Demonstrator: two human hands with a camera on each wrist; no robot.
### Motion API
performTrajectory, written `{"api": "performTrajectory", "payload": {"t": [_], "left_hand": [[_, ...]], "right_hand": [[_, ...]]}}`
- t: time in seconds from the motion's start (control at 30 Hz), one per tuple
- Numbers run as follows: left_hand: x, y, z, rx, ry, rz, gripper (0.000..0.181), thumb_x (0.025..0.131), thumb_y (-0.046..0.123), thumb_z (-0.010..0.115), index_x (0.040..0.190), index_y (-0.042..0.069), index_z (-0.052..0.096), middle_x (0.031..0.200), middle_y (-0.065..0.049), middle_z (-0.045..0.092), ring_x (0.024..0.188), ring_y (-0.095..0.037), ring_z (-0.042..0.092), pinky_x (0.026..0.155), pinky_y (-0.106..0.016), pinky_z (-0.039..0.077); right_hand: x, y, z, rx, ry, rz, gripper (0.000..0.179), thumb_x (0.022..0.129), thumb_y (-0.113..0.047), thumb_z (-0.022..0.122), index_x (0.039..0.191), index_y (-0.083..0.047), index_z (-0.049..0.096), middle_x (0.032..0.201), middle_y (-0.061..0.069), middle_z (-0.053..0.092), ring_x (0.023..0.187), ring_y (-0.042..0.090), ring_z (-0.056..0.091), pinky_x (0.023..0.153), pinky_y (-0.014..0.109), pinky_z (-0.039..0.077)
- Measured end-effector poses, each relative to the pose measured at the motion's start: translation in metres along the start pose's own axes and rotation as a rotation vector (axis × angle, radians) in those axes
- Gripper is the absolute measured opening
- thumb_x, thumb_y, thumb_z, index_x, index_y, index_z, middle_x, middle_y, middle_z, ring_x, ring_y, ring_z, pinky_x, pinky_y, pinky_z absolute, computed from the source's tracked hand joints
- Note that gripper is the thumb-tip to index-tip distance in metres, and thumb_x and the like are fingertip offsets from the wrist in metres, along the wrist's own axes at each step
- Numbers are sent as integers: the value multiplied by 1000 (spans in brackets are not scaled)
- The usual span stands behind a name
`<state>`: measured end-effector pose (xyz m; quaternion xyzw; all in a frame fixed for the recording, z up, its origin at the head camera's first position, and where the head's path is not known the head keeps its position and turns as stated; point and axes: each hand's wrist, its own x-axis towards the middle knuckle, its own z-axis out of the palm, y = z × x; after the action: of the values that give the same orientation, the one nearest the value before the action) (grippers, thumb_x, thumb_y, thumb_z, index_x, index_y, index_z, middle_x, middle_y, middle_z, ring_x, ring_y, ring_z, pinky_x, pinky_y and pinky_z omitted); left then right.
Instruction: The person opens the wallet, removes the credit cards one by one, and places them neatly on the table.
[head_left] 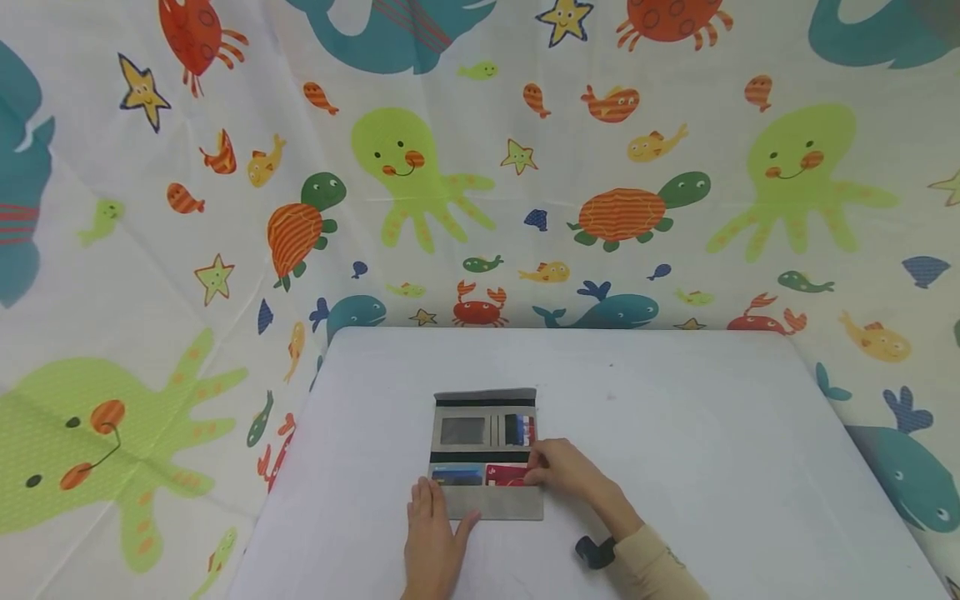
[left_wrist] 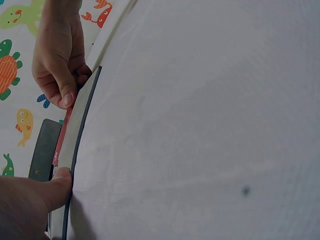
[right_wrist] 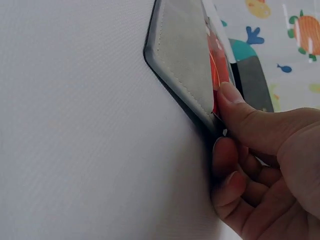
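A grey wallet lies unfolded on the white table. In its lower section, a blue card and a red card sit side by side in pockets. My left hand rests with extended fingers on the wallet's lower left side; in the left wrist view its thumb presses the wallet's front edge. At the right end, my right hand pinches the red card's outer edge. The right wrist view shows that thumb on the card, with the other fingers curled below the wallet's edge.
More cards fill a slot in the wallet's upper section, beside a dark window pocket. A black strap is at the right wrist. Behind the white table hangs a cloth printed with sea animals.
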<state>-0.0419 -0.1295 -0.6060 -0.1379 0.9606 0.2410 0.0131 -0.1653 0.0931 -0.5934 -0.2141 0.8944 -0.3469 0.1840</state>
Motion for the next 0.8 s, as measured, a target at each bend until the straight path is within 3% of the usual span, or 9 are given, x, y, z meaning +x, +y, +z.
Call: {"api": "performTrajectory", "payload": {"t": [0.33,0.6,0.8], "left_hand": [[5,0,2,19,-2,2,95,84,50,75,147,-13,38,158,-31,31,149,-46,29,119,-58,29],[7,2,2,14,9,22,95,84,49,76,145,-14,40,157,-32,33,147,-47,31,119,-58,30],[3,-2,5,9,-16,-3,95,83,50,76,145,-14,41,157,-32,33,148,-47,30,119,-58,29]], "right_hand": [[0,7,-1,-16,83,-41,14,87,-21,79,82,-17,66,71,-11,57,68,4,50,62,18,44],[2,7,-3,-24,119,-18,14,89,-23,76,82,-16,66,69,-11,54,65,3,47,59,18,41],[-1,7,3,14,135,8,14,90,-24,75,85,-15,65,71,-9,54,67,3,47,59,18,41]]}}
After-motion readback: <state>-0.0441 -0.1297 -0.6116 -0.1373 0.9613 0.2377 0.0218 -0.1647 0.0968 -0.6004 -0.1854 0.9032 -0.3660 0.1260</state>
